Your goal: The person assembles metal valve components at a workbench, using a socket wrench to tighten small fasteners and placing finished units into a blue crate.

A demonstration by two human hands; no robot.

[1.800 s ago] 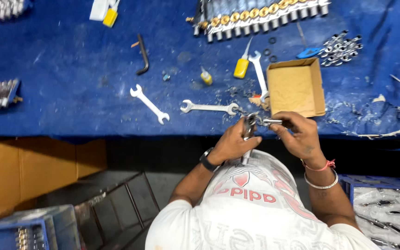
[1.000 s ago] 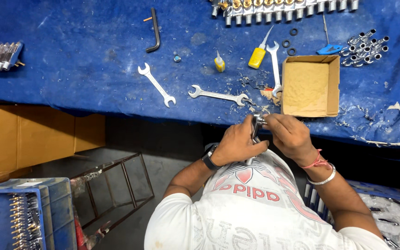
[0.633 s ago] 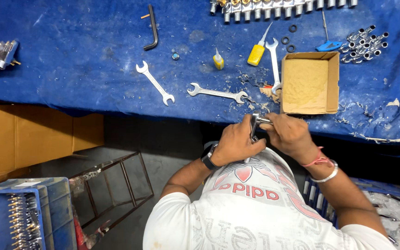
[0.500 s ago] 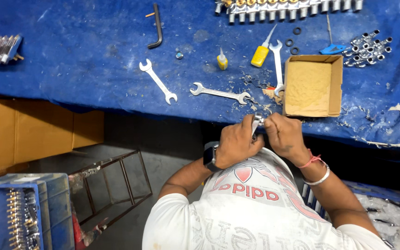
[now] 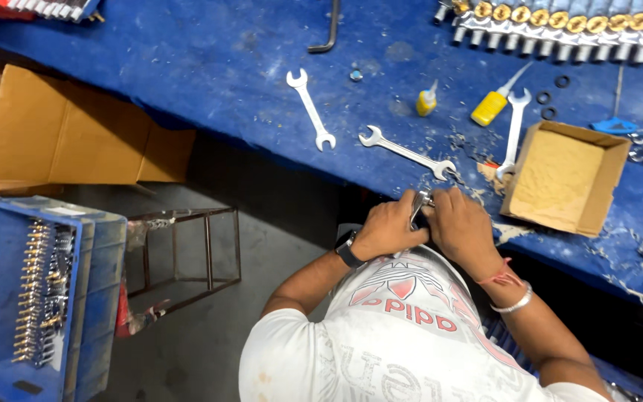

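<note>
My left hand (image 5: 385, 229), with a dark watch on its wrist, and my right hand (image 5: 461, 227), with a red thread and a silver bangle, meet at the near edge of the blue-covered workbench (image 5: 210, 59). Both close around a small shiny metal fitting (image 5: 420, 202), which pokes up between the fingers; most of it is hidden. Just beyond the hands lies an open-ended spanner (image 5: 407, 152). An open cardboard box (image 5: 565, 175) stands to the right of my right hand.
Two more spanners (image 5: 311, 109) (image 5: 513, 130), a yellow-handled screwdriver (image 5: 494, 104), a small yellow bottle (image 5: 426, 102) and black rings (image 5: 548, 104) lie on the bench. Brass-capped fittings (image 5: 560, 26) line the back. A blue crate (image 5: 35, 290) of parts, a metal frame (image 5: 187, 253) and flat cardboard (image 5: 76, 134) are on the floor at left.
My two hands have drawn closer together around the metal fitting and stay at the bench edge. The view has shifted, so the bench sits further right and higher in the frame.
</note>
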